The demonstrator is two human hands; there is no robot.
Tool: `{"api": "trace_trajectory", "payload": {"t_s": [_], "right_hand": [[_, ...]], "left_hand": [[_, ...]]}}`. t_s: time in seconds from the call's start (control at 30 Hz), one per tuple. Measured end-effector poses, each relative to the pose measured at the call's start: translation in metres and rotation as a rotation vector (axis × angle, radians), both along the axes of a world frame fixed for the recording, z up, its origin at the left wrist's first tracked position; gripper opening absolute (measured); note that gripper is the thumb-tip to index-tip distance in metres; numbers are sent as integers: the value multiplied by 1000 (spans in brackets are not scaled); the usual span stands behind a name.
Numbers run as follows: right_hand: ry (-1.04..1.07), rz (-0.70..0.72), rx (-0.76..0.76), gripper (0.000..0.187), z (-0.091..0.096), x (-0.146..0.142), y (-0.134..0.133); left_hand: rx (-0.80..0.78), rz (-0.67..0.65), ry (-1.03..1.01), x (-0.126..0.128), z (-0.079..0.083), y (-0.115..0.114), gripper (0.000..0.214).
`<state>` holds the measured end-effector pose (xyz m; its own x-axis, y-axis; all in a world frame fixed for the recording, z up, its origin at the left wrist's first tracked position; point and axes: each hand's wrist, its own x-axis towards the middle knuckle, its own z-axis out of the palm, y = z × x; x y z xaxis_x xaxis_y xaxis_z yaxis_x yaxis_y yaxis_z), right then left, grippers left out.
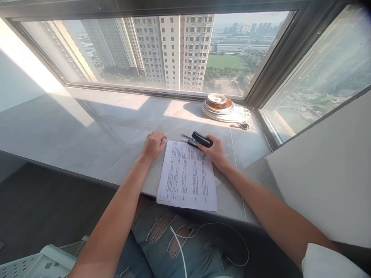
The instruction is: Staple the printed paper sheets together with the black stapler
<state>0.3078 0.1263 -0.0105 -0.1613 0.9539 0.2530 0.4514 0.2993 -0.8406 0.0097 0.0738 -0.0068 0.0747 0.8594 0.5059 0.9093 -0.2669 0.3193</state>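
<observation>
A black stapler (202, 139) lies in my right hand (216, 151), its metal arm pointing left. My right fingers are closed round its rear end. Under the stapler's front is the top edge of a white printed sheet (187, 177), which lies on the window sill and reaches slightly past its front edge. Just left of the sheet's upper left corner, my left hand (153, 146) rests on the sill with fingers loosely bent and nothing visible in them. Whether its thumb touches the paper, I cannot tell.
The pale stone sill (121, 116) runs below a large window. At the back right stands a stack of round spools (218, 107), beside a small bunch of keys (242, 126). A white cable (181, 247) hangs over my ripped jeans (162, 231). A pale green chair (55, 256) is at lower left.
</observation>
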Motion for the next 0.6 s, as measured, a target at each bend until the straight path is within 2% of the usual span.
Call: {"api": "trace_trajectory", "payload": {"t_s": [0.1, 0.27, 0.33, 0.43, 0.53, 0.6], "right_hand": [[-12, -6, 1, 24, 0, 0, 0], [-23, 1, 20, 27, -2, 0, 1], [-16, 6, 29, 27, -3, 0, 2], [5, 10, 24, 26, -5, 1, 3], [22, 18, 25, 23, -5, 0, 4], [27, 19, 35, 21, -4, -1, 4]], "left_hand": [[-3, -20, 11, 2, 1, 0, 24], [28, 55, -9, 6, 12, -7, 23], [14, 71, -69, 14, 18, -24, 24], [-70, 15, -161, 37, 20, -65, 26], [-190, -57, -110, 60, 11, -102, 31], [-293, -74, -29, 68, 3, -113, 41]]}}
